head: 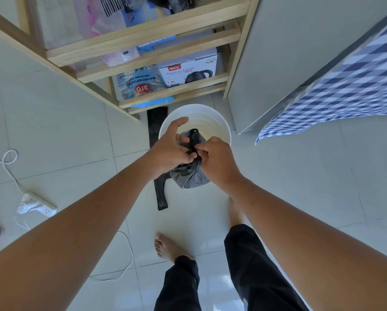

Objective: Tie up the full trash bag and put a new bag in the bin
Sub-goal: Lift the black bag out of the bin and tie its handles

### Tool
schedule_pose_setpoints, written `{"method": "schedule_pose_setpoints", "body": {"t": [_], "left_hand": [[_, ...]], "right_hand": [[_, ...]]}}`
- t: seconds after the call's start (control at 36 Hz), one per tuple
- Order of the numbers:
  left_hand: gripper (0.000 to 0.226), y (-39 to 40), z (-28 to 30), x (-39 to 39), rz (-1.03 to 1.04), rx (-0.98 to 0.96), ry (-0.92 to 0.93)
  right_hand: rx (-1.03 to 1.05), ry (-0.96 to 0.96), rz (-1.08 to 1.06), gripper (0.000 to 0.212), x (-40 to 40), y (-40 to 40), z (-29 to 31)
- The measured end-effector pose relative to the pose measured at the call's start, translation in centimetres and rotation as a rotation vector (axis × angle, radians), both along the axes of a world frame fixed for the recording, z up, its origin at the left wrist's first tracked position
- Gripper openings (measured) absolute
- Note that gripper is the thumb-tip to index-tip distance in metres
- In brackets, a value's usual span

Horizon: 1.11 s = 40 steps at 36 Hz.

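1. The full trash bag (189,176), dark grey, hangs held up over the near edge of the white bin (210,117).
2. The left hand (169,149) pinches the bag's gathered neck; its thumb is raised.
3. The right hand (217,160) grips the same twisted neck, fingers curled closed.
4. A flat black new bag (160,196) lies on the tiled floor (300,176) beside the bin.

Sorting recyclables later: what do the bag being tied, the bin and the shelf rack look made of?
Trash bag: thin dark grey plastic film, slightly glossy, crinkled where both hands bunch it. Bin: probably moulded white plastic, smooth, with ridged rings inside. Shelf rack: pale, apparently unpainted wood, faint grain showing.
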<state>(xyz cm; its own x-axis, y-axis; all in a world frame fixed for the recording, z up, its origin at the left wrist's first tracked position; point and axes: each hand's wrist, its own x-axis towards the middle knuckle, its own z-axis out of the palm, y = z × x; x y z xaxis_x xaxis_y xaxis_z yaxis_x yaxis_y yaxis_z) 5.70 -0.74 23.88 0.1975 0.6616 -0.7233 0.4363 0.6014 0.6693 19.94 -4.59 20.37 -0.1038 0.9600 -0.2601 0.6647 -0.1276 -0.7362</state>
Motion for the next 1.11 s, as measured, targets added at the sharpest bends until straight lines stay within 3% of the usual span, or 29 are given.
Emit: {"method": "schedule_pose_setpoints", "body": {"t": [0.17,0.28,0.42,0.53,0.67,0.81,1.11], "left_hand": [[0.046,-0.5,-0.5,-0.1,-0.012,0.335,0.264],[0.023,-1.3,-1.2,-0.2,0.013,0.414,0.306],[0.02,-2.4,-1.7,-0.5,0.055,0.543,0.287],[0.02,-3.0,-1.8,-0.3,0.08,0.6,0.241],[0.023,-3.1,-1.9,-0.4,0.039,0.553,0.181],[0.015,-2.8,-2.1,-0.5,0.042,0.533,0.19],[0.004,-2.0,-2.3,0.0,0.18,0.624,0.261]], "right_hand": [[-0.123,0.049,0.038,0.02,0.4,0.7,0.4],[-0.358,0.185,-0.011,0.023,0.5,1.1,0.5],[-0.766,0.509,-0.087,0.028,1.4,1.9,0.7],[-0.953,0.781,-0.207,0.016,1.8,2.2,0.6],[-0.947,0.882,-0.353,0.019,1.9,2.2,0.0],[-0.923,0.852,-0.356,0.028,1.7,2.2,-0.1],[-0.81,0.884,-0.441,0.014,1.2,2.7,-0.1]]}}
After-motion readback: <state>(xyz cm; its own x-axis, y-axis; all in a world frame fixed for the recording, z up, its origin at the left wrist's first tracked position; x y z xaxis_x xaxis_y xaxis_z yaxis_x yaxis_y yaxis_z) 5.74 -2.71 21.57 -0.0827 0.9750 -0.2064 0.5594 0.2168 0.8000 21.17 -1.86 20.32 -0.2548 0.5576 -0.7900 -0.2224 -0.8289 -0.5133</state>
